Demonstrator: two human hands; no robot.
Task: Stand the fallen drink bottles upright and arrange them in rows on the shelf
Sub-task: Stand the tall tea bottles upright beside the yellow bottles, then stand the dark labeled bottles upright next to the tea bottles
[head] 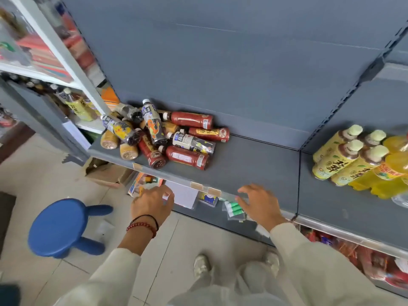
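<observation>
A heap of fallen drink bottles lies at the left end of the grey shelf: several red-labelled ones, dark ones with white and blue labels, and tan ones at the front left. My left hand hovers below the shelf's front edge, fingers loosely curled, holding nothing. My right hand is spread open at the shelf's front edge, also holding nothing. Both hands are well short of the heap.
Upright yellow tea bottles and yellow drink bottles stand on the neighbouring shelf section at the right. A blue stool stands on the tiled floor at the left. A cardboard box sits under the shelf. Lower shelves hold small goods.
</observation>
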